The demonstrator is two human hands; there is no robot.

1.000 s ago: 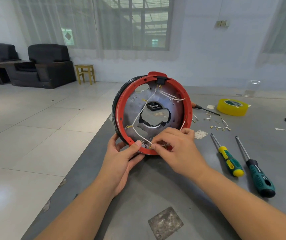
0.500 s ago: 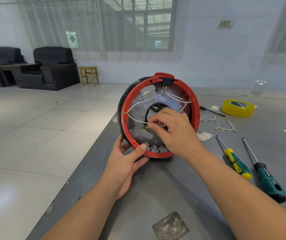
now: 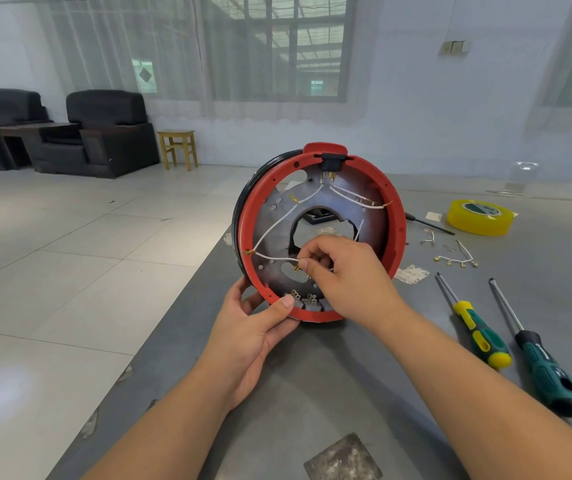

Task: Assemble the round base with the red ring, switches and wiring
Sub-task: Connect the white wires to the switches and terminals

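On the grey table's (image 3: 312, 393) near edge, I see the round base (image 3: 319, 233) propped upright by my left hand (image 3: 253, 327), thumb curled over its red ring (image 3: 397, 237), so my right hand (image 3: 350, 275) can pinch a white wire's (image 3: 274, 258) brass terminal toward the switches (image 3: 307, 301).

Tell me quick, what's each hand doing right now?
Left hand: grips the red ring at its lower edge.
Right hand: pinches a white wire end.
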